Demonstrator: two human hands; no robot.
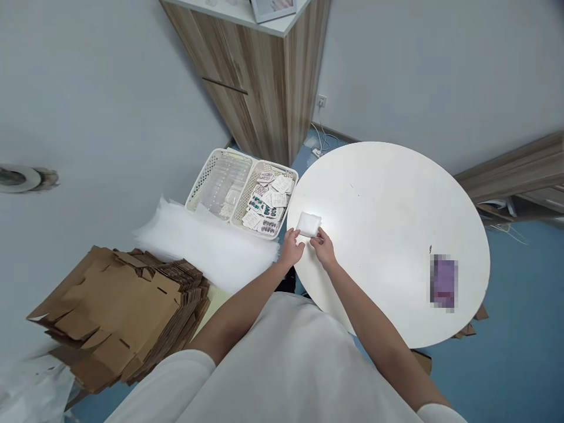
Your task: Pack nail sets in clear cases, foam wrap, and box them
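Note:
A small square packet in white foam wrap (309,224) lies at the near left edge of the round white table (396,200). My left hand (291,249) grips its lower left corner between thumb and fingers. At the lower right corner, my right hand (324,248) pinches the packet in the same way. What is inside the wrap is hidden. Just left of the hands, a white basket (285,170) holds cards with sets of press-on nails (268,202). Beside it, another white basket (207,167) contains clear plastic boxes (227,182).
A stack of white foam sheets (211,241) lies before the baskets, with flattened cardboard boxes (127,311) nearer on the left. A pixelated purple object (444,281) rests on the table's right side. Behind stands a wooden cabinet (264,88).

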